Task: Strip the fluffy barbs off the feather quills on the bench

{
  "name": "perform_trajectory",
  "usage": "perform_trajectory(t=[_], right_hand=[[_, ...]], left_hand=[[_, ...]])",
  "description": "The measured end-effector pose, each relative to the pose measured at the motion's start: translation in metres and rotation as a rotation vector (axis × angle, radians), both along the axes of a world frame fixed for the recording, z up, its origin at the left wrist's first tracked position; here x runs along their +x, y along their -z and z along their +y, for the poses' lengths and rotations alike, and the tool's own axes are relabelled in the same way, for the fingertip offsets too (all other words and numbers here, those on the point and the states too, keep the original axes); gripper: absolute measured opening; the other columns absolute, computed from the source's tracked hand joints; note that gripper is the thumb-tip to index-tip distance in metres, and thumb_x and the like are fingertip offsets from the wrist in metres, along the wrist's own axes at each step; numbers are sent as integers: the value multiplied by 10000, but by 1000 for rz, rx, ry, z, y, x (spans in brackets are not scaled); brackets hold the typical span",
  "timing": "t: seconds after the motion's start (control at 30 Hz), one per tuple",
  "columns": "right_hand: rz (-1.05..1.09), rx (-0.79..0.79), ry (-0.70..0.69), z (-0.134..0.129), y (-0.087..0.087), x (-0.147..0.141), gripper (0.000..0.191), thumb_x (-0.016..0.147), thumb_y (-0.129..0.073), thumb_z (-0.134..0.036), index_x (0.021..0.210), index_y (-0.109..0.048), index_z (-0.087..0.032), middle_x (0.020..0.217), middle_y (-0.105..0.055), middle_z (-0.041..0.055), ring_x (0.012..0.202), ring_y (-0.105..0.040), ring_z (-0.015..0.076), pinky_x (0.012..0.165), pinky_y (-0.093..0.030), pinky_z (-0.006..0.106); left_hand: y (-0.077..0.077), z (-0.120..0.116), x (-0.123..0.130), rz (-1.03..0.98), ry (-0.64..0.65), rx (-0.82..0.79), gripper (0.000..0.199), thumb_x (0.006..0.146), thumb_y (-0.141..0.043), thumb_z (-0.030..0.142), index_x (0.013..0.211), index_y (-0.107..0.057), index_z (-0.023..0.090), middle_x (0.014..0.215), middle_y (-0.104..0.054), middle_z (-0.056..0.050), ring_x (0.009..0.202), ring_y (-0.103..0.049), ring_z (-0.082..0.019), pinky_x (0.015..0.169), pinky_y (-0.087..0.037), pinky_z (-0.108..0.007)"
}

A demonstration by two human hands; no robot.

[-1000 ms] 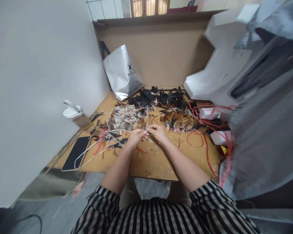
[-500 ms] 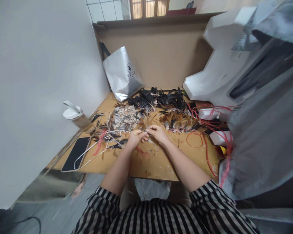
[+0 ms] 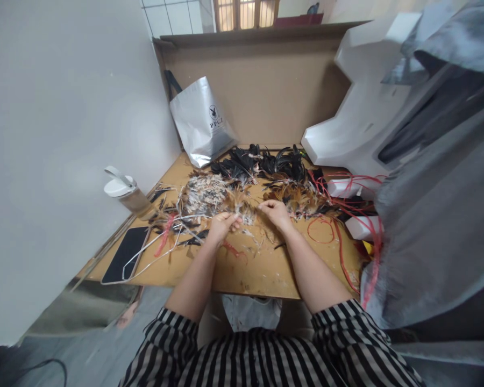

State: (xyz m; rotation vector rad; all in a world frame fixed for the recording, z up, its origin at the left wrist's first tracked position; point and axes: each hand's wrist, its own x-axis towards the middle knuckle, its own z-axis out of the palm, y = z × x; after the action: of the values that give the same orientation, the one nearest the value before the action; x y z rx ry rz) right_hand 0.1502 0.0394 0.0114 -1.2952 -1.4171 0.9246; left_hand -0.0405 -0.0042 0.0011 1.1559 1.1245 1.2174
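Over the middle of the table, my left hand (image 3: 222, 226) is closed in a pinch at the base of a small bunch of brown feathers (image 3: 237, 200), which fan out beyond the fingertips. Apart from it, to the right, my right hand (image 3: 277, 214) has thumb and forefinger pressed together; what they hold, if anything, is too small to make out. Just past this hand lies a heap of brown and black feathers (image 3: 300, 200). A pile of pale, mottled feathers (image 3: 205, 194) is beyond my left hand. Black feathers (image 3: 242, 164) lie along the back.
Left on the wooden table (image 3: 262, 279) are a phone (image 3: 126, 255), a lidded cup (image 3: 129, 194) and white strips (image 3: 153, 248). A silver bag (image 3: 204, 121) leans at the back. Red cord (image 3: 341, 252) and white blocks (image 3: 365, 228) lie right, beside grey cloth (image 3: 439, 215).
My right hand has moved away from my left, to the right. The left hand stays almost in place with the feather bunch, which now shows more fully.
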Motion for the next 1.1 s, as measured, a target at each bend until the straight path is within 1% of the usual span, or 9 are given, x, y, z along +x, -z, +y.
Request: perform_trajectory(t=[0.17,0.33,0.47,0.57,0.63,0.73,0.9,0.97,1.1], right_hand=[[-443,-2,1,2,7,7,195,659,-541,-326,652,-646,-161,667,-645,34,620,-562,145,586,-380,231],[-782,-52,8,-12,-3,-3,208,705,-495,-345,697,-657,-214,736,-661,42,702,-587,174,600,-374,243],[-920,-98,6,-18,-8,-9,244,723,-486,-387,770,-665,-227,806,-662,60,776,-590,191,641,-387,250],[-965,-107,1,-18,-8,-13,264,732,-476,-406,803,-661,-232,838,-657,61,795,-590,197,651,-395,252],[-984,-111,-7,-18,-8,-15,260,741,-462,-394,807,-658,-236,843,-655,56,793,-591,194,653,-398,251],[-1013,-120,6,-19,-8,-17,273,760,-422,-347,828,-657,-224,861,-650,68,808,-587,187,675,-398,246],[-888,-64,57,-17,-5,-15,260,737,-427,-315,769,-654,-192,815,-656,73,766,-582,176,655,-388,233],[-707,-26,56,-14,-2,-13,239,708,-447,-307,703,-646,-174,728,-652,56,684,-574,163,611,-384,227],[-201,-24,-13,-6,5,-11,200,626,-522,-313,651,-625,-143,623,-619,18,549,-517,117,546,-380,214]], left_hand=[[0,1,1,31,-56,12,311,657,-619,406,687,-647,98,559,-603,-46,434,-475,-70,437,-345,-190],[2,-3,4,240,-152,157,249,718,-551,350,699,-641,119,561,-597,-30,473,-502,-99,469,-378,-214],[1,-7,2,426,-236,359,202,730,-526,281,614,-628,150,599,-597,-21,576,-523,-115,544,-394,-218],[-1,-9,1,464,-265,427,193,711,-537,239,551,-605,156,600,-591,-19,613,-523,-119,572,-393,-218],[-2,-8,2,421,-261,410,187,708,-539,243,556,-603,154,613,-599,-22,614,-529,-122,560,-393,-217],[1,-5,4,258,-227,285,193,721,-533,292,640,-621,141,649,-623,-31,572,-538,-119,507,-393,-217],[6,4,1,26,-198,104,296,688,-583,398,703,-631,106,625,-628,-48,446,-484,-77,428,-353,-195],[6,6,0,-47,-184,66,309,676,-600,408,715,-632,103,625,-629,-51,444,-483,-65,422,-343,-182],[3,5,-1,-166,-164,13,297,646,-640,387,727,-629,101,675,-647,-64,472,-510,-55,428,-347,-166]])
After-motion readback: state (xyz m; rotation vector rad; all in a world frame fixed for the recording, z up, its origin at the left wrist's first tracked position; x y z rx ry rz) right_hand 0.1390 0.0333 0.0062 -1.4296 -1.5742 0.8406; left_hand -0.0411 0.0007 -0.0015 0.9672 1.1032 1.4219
